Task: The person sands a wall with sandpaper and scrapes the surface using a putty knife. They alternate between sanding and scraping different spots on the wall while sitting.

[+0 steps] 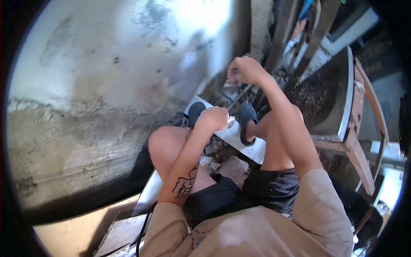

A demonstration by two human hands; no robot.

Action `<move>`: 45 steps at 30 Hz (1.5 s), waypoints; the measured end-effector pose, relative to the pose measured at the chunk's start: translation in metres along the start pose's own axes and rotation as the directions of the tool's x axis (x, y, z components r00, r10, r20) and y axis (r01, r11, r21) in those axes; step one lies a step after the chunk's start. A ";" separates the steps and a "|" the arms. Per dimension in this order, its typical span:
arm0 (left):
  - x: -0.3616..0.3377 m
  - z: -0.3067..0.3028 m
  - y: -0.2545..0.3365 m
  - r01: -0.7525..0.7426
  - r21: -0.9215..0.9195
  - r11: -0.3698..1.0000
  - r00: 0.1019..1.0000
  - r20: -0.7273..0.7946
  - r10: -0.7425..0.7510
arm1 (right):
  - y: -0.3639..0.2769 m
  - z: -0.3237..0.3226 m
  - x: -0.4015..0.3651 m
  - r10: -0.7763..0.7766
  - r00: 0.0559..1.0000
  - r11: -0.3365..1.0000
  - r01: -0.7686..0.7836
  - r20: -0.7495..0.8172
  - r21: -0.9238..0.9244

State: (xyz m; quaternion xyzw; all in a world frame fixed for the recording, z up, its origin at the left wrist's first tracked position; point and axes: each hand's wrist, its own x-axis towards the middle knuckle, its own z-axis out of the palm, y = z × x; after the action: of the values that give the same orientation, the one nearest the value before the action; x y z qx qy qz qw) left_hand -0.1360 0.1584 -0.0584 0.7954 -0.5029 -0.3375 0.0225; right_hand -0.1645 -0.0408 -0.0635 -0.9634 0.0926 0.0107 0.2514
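Note:
My left hand (212,119) is closed in a fist low in front of my knees, above the white board. A small shiny, pale piece (231,122) pokes out at the finger side of that fist. Further forward and higher, my right hand (249,70) is closed with bent fingers around something greyish that I cannot make out. A thin straight rod (238,99) shows between the two hands, slanting up toward the right one. Under the hands lies the white board (250,150), with my dark clogs (247,121) on it.
A stained plaster wall (94,77) rises on the left. On the right stands a wooden-framed panel (329,94) beside a wooden chair-like frame (358,158). Upright planks (262,28) lean at the back. Rubble (231,169) lies near my feet. Another person's hand (299,28) shows behind the planks.

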 end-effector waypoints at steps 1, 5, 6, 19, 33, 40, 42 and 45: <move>0.009 0.006 0.002 -0.094 -0.001 0.996 0.990 0.109 0.094 | 0.000 -0.003 -0.001 0.008 1.000 1.000 -0.008 -0.001 -0.010; 0.018 0.013 0.019 -0.131 0.129 0.983 0.976 0.192 0.104 | 0.000 -0.009 -0.005 0.058 0.998 0.997 -0.059 -0.023 -0.039; 0.016 0.008 0.023 -0.156 0.131 0.979 0.970 0.208 0.127 | 0.001 -0.010 -0.005 0.035 0.997 0.999 -0.037 -0.064 -0.023; 0.006 0.014 0.018 -0.085 0.104 0.991 0.995 0.056 0.080 | -0.024 0.012 0.014 -0.113 0.977 0.991 0.124 -0.181 0.050; -0.012 0.017 0.006 0.040 0.002 0.999 0.998 0.040 -0.040 | -0.135 0.039 0.063 -0.495 0.822 0.832 0.542 -0.282 0.120; -0.006 0.037 0.020 0.121 -0.075 0.990 0.991 0.064 -0.116 | -0.182 -0.004 0.069 -0.448 0.644 0.784 0.617 -0.621 0.074; -0.005 0.036 0.015 0.103 -0.070 0.992 0.992 0.078 -0.098 | -0.180 0.032 0.078 -0.414 0.722 0.843 0.534 -0.555 0.066; -0.025 0.024 -0.001 0.064 -0.211 0.975 0.979 0.201 -0.020 | -0.171 0.050 0.089 -0.367 0.730 0.826 0.541 -0.576 0.159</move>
State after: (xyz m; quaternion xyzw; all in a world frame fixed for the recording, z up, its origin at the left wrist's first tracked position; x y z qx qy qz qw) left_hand -0.1554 0.1862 -0.0641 0.7612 -0.4459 -0.4681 0.0517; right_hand -0.0444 0.1148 -0.0305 -0.8682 -0.0841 -0.3285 0.3623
